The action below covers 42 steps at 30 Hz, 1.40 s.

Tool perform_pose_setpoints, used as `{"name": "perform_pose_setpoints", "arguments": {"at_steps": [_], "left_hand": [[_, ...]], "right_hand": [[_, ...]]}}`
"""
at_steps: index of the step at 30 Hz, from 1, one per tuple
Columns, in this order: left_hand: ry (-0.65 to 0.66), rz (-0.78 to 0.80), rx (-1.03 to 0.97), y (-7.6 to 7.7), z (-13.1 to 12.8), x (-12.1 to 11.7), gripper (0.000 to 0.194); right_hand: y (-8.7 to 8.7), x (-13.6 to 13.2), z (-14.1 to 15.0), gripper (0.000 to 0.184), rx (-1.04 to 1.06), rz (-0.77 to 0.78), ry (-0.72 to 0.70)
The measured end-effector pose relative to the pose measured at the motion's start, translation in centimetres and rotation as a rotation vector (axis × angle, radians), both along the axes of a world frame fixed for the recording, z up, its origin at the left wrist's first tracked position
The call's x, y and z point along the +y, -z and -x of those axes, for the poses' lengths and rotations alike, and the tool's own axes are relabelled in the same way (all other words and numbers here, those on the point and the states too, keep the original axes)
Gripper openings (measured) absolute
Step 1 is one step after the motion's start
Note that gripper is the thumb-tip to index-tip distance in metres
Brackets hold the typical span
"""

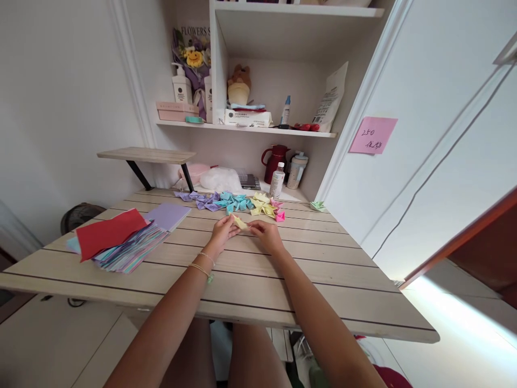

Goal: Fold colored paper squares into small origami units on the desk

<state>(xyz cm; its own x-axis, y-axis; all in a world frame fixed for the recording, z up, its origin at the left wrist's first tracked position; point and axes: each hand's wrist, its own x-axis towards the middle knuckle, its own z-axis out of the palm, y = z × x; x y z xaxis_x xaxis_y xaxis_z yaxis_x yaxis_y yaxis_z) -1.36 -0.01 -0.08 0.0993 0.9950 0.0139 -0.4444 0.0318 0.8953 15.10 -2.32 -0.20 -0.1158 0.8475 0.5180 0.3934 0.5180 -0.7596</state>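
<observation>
Between my two hands, just above the slatted table, is a small folded piece of yellow origami paper (241, 222). My left hand (222, 233) pinches its left end between thumb and fingers. At the right end, the fingertips of my right hand (265, 234) are closed on the paper too. Just beyond my hands lie folded paper pieces in a row: purple ones (207, 201), blue ones (234, 202), yellow ones (262, 204) and pink ones (279, 215). A light green folded piece (318, 206) sits apart at the far right edge.
A stack of coloured paper sheets (131, 249) with a red sheet (111, 230) on top lies at the left, beside purple paper (168, 215). Behind the row stand a clear bottle (277, 182), a dark red jug (276, 163) and a tumbler (297, 170). A raised shelf (147, 155) overhangs the back left.
</observation>
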Motion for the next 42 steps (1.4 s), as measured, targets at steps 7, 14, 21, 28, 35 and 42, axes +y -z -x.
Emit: {"name": "perform_pose_setpoints", "arguments": {"at_steps": [7,14,21,28,35,42], "left_hand": [[0.134,-0.009,0.002,0.4,-0.3,0.1,0.039],[0.161,0.049,-0.069,0.5,-0.3,0.2,0.039],[0.107,0.103,-0.105,0.6,-0.3,0.2,0.039],[0.023,0.098,0.040,0.6,-0.6,0.2,0.047],[0.056,0.091,0.099,0.1,-1.0,-0.2,0.046],[0.025,0.119,-0.032,0.4,-0.7,0.4,0.039]], "right_hand": [[0.1,0.2,0.0,0.016,-0.044,-0.041,0.031],[0.1,-0.1,0.4,0.017,-0.072,-0.057,-0.015],[0.1,-0.6,0.9,0.020,-0.149,-0.037,0.000],[0.2,0.6,-1.0,0.033,0.022,0.099,0.381],[-3.2,5.4,-4.5,0.029,-0.205,0.117,0.643],[-5.7,5.0,4.0,0.038,-0.347,-0.069,0.400]]}}
